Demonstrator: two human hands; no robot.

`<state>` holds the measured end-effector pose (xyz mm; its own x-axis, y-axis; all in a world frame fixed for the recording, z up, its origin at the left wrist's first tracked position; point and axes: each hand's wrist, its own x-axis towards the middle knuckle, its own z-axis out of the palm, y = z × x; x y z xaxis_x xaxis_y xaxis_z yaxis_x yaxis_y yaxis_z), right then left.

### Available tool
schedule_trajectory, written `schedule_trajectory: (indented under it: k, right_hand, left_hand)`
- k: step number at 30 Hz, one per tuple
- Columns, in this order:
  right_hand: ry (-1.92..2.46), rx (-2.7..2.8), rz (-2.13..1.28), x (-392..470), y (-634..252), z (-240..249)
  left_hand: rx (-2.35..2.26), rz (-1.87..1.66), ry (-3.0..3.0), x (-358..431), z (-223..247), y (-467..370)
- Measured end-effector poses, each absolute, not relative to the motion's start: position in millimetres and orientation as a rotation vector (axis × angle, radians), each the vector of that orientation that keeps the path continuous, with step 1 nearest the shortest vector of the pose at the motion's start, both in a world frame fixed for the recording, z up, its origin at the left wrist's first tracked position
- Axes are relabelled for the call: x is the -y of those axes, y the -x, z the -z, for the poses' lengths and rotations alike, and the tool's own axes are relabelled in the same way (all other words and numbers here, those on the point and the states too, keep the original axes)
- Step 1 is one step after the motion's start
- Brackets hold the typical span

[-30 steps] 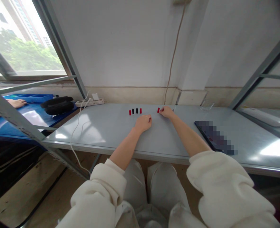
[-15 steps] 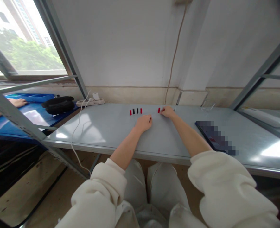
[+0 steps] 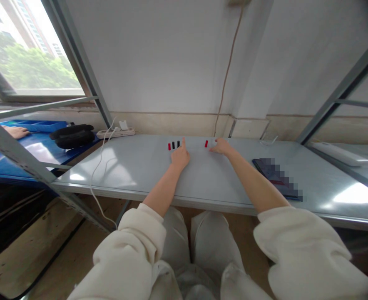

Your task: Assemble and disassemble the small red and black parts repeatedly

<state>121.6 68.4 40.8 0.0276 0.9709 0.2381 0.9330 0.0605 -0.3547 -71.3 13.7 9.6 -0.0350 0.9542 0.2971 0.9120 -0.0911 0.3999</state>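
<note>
Near the back of the grey table (image 3: 140,166), a red cylinder (image 3: 169,146) and two black cylinders (image 3: 173,145) (image 3: 178,143) stand upright in a short row. My left hand (image 3: 180,156) is at the row's right end, its fingers apart and one finger stretched toward the wall; the red cylinder seen there earlier is hidden. Another red cylinder (image 3: 206,143) stands alone to the right. Just right of it is my right hand (image 3: 220,147), thumb and fingers spread, nothing between them.
On the right lies a dark, pixelated flat object (image 3: 274,179). A power strip (image 3: 117,133) with a white cable sits at the back left. Beyond the left frame post are a black case (image 3: 73,136) and another person's hand (image 3: 17,132).
My left hand has moved left to the row and stretched out a finger. My right hand has let go of the lone red cylinder and opened. The whole view has shifted slightly.
</note>
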Motion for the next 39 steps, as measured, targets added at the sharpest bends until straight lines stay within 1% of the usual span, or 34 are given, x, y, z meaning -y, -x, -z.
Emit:
schedule_trajectory:
  k: [2,5,7,10,14,17,21,24,31,39]
  right_hand:
    - [1.963,1.918,-0.134,-57,-121,-46]
    - [1.902,1.868,-0.085,-37,-114,-55]
    - [1.841,1.838,-0.089,-25,-107,-56]
    - [1.714,1.831,-0.118,-15,-96,-47]
    - [1.612,1.844,-0.138,-14,-89,-25]
    - [1.588,1.779,-0.211,-18,-88,-15]
    - [1.528,1.736,-0.446,-21,-86,-12]
    - [1.473,1.787,-0.512,-21,-85,-12]
    - [1.391,1.797,-0.474,-16,-84,-14]
    - [1.388,1.783,-0.229,-7,-84,-25]
  left_hand:
    - [-2.088,-0.743,-2.115,-15,-9,71]
    - [-2.090,-0.718,-2.114,-16,-8,71]
    - [-2.079,-0.796,-2.109,-17,-8,73]
    - [-1.998,-1.026,-2.067,-20,-7,75]
    - [-1.668,-1.293,-1.902,-27,-8,72]
    - [-1.363,-1.372,-1.673,-27,-11,66]
    - [-1.112,-1.342,-1.444,-17,-17,60]
    - [-1.049,-1.312,-1.359,-10,-21,59]
    - [-0.974,-1.327,-1.263,-10,-22,63]
    - [-0.816,-1.229,-1.341,-12,-20,66]
